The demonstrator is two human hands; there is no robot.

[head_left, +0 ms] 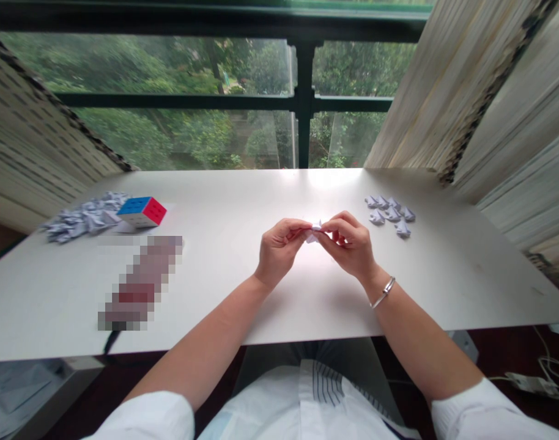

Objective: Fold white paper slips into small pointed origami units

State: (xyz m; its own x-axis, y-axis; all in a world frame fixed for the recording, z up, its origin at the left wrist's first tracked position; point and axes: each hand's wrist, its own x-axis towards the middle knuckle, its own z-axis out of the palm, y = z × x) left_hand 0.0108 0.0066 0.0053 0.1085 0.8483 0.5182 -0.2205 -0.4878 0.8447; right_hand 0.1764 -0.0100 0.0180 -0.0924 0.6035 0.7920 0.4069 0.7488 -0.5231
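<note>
Between my two hands, just above the middle of the white table, is a small piece of folded white paper [316, 227]. The fingertips of my left hand [283, 244] pinch its left side. From the other side, my right hand [349, 243] pinches it with thumb and fingers; a silver bracelet circles that wrist. Fingers cover much of the paper, so its full shape is hidden. Off to the right lies a loose group of several small folded white paper pieces [392, 212].
A heap of folded paper pieces [84, 217] lies at the table's left, beside a puzzle cube [142, 211] with blue, red and white faces. A blurred-out long object [142, 284] with a black strap lies nearer. The table [215, 201] meets a window; curtains [412, 91] hang at both sides.
</note>
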